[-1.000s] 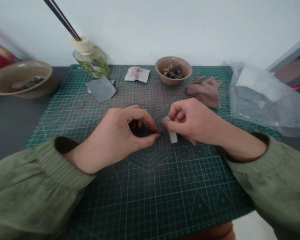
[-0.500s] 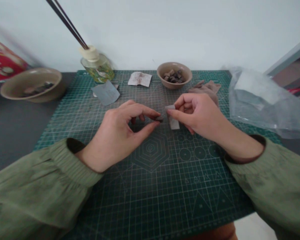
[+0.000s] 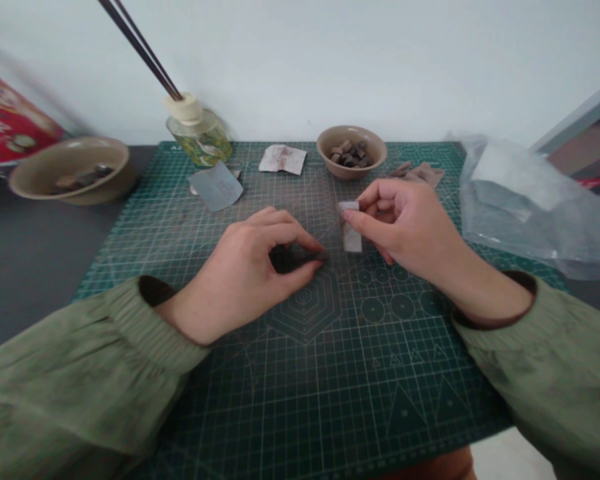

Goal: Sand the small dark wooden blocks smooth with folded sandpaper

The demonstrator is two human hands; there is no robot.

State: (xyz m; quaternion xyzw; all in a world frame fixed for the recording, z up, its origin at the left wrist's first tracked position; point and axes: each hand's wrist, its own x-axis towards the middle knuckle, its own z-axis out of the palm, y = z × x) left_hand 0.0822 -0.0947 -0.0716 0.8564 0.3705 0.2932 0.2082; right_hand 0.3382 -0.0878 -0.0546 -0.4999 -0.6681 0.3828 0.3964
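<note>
My left hand (image 3: pixel 253 267) hovers over the middle of the green cutting mat (image 3: pixel 300 393), thumb and fingertips pinched on a small dark piece (image 3: pixel 323 255). Its details are blurred and mostly covered by the fingers. To the right, my right hand (image 3: pixel 410 223) grips a pale folded strip that looks like sandpaper (image 3: pixel 352 239), thumb on its upper part. The strip stands nearly upright, a short gap away from the dark piece. Brownish marks show along its left edge.
Behind the hands is a bowl (image 3: pixel 350 172) of small brown and dark blocks. A stained pale sheet (image 3: pixel 283 160), a grey sheet (image 3: pixel 217 188), a reed diffuser (image 3: pixel 200 137) and a crumpled cloth (image 3: pixel 424 173) lie around. Another bowl (image 3: pixel 73 193) stands left, a plastic bag (image 3: pixel 535 207) right.
My left hand has lowered slightly toward me with the dark piece. The right hand has shifted the strip a little up and right, widening the gap. The view moved slightly.
</note>
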